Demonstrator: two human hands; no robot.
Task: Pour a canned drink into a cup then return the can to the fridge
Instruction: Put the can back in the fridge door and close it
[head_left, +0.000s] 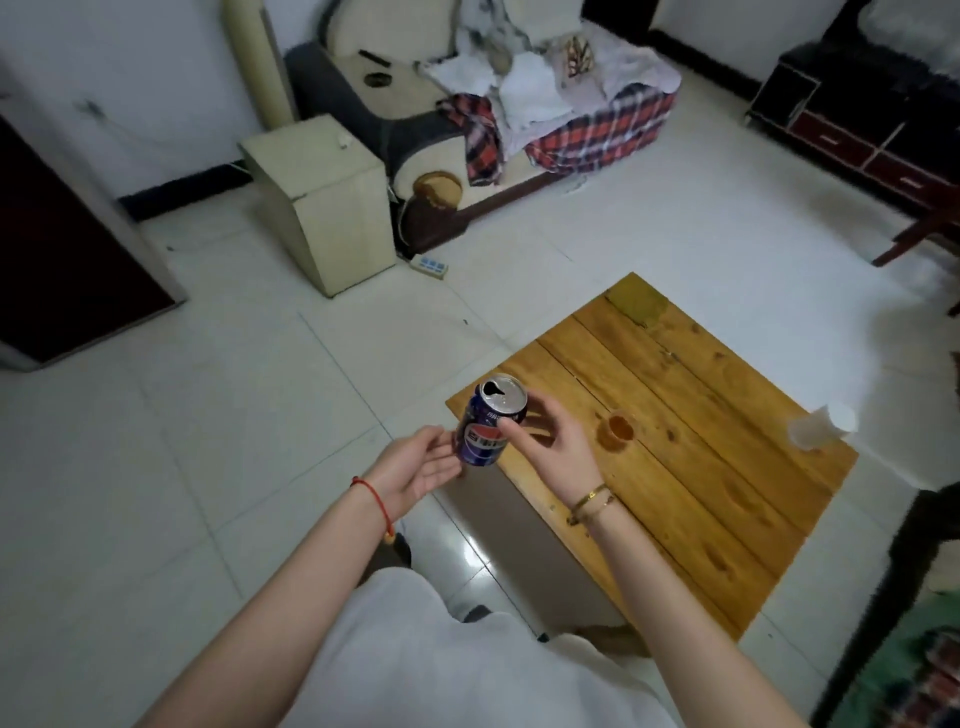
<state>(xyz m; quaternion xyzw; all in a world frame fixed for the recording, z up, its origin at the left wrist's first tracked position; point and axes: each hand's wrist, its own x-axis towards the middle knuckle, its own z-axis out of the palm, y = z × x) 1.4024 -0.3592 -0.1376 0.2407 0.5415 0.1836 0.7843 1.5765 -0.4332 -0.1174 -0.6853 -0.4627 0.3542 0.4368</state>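
Note:
An opened blue drink can (485, 434) hangs over the near left corner of the wooden table (691, 467), tilted slightly. My right hand (550, 441) grips it from the right side, thumb across its front. My left hand (415, 467) is open, palm up, fingers just under and beside the can's base; I cannot tell whether they touch it. A small clear cup (618, 428) with amber drink stands on the table right of my right hand. A dark red door at the left edge (62, 249) may be the fridge.
A stack of white paper cups (821, 426) lies on its side at the table's right edge. A cream cabinet (322, 197), a power strip (428, 266) and a cluttered sofa (467, 119) stand beyond on the white tile floor. A dark chair (904, 571) is at right.

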